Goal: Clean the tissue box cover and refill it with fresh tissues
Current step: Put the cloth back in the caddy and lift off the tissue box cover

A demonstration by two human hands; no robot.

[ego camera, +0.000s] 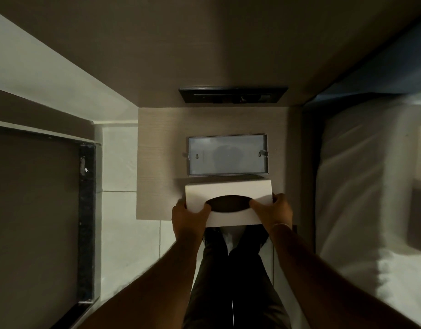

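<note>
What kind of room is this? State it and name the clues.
Probably a hotel bedroom: a bed with white linen on the right, a small bedside table against a panelled wall, and a dark switch panel above it.

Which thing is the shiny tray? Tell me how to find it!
Find the small wooden table between the bed and the tiled floor. The tray lies flat in its middle, just beyond the white tissue box both hands hold. It is grey and glossy with a thin metal rim, unlike the plain white box.

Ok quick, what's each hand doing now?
Left hand: closed on the white rectangular tissue box cover.
Right hand: closed on the same cover.
</note>
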